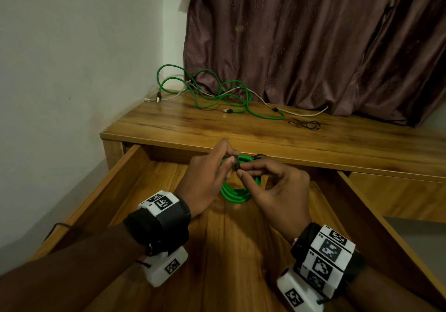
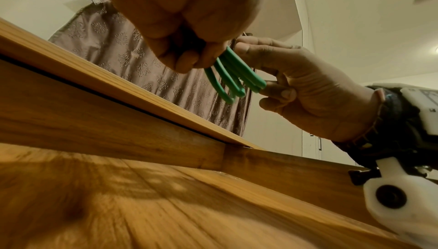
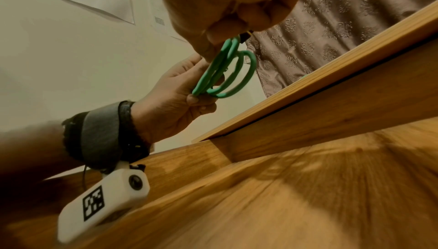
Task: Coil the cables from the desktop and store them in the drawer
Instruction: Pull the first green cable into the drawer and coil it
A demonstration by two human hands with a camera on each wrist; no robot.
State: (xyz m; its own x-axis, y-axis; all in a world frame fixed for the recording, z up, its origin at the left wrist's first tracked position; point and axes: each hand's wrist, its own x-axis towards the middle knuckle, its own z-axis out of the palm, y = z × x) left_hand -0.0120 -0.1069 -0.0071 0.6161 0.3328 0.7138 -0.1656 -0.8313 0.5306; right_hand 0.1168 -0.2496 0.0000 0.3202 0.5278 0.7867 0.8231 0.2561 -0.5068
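Two hands hold one green coil (image 1: 235, 191) above the open drawer (image 1: 135, 174), clear of its floor. The left hand (image 1: 205, 179) curls its fingers round the loops on the coil's left side, thumb and forefinger pinching near the top. The right hand (image 1: 277, 186) pinches the upper part of the coil between thumb and forefinger, where a dark tie (image 1: 237, 163) sits across the strands; its other fingers are loosely bent beside the loops. From the left wrist view the coil (image 2: 233, 77) shows as several green loops hanging from the left fingers (image 2: 187, 62), with the right hand (image 2: 308, 92) touching them from the side. From the right wrist view the loops (image 3: 225, 73) hang between both hands, the left hand (image 3: 175, 103) gripping their lower end. On the desk (image 1: 217, 128) behind the drawer, near the curtain (image 1: 313, 41), a loose green cable (image 1: 210, 89) lies tangled with a white cable (image 1: 296, 112). A small black tie (image 1: 306, 124) lies to their right, apart from them.
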